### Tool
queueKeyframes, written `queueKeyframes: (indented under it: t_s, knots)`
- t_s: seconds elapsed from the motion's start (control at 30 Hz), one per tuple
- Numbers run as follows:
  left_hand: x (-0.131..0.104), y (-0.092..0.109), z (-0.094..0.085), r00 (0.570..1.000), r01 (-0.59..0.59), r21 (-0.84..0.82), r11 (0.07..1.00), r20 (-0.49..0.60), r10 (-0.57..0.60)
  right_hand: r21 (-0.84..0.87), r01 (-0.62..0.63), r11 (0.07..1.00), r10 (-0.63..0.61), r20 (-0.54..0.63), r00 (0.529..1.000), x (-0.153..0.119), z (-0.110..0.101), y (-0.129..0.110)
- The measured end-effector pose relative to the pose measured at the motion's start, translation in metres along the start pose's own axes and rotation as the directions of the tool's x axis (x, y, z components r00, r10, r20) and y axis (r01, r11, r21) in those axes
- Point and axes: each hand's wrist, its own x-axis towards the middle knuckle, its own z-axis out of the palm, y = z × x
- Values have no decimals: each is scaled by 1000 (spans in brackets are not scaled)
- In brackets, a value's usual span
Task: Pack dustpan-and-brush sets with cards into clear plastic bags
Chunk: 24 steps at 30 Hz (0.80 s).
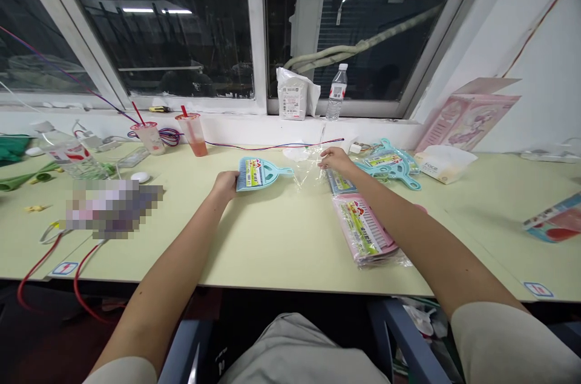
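Note:
My left hand [226, 184] is closed on the bristle end of a light blue dustpan and brush set [256, 174], which has a yellow-green label and its handle pointing right. Fingers pinched, my right hand [338, 160] grips a clear plastic bag [307, 171] beside the handle's tip. The set appears to be outside the bag. Below my right forearm lies a pink dustpan and brush set [361, 229] in clear wrapping, with a grey-blue one [341, 183] partly hidden behind it. More light blue sets [394, 165] are heaped beyond my right wrist.
Two drink cups [194, 134] with red straws and a large bottle [72, 151] stand at the left. A tissue pack [442, 165] and a pink box [469, 114] are at the right back. A water bottle [336, 93] stands on the window ledge.

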Motion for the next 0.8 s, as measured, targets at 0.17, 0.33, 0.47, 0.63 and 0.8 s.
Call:
queueKeyframes:
  t_s: [0.17,0.33,0.47,0.63,0.8]
  knots:
    - [-10,-1,6,999,26,-17,1000,45,-25,82,-74,994,71,33,997,-4,14,-9]
    - [-15,-3,9,991,50,-48,998,126,-44,111,-117,987,112,48,993,-12,23,-14]
    - [-20,-3,11,981,88,-60,994,177,-76,161,-137,977,123,95,988,-20,30,-17]
    - [-26,-2,14,972,116,-60,991,213,-101,160,-177,971,159,123,980,-29,37,-22]
    - [-27,-4,14,969,123,-31,992,221,-113,202,-188,961,162,141,977,-35,40,-27]
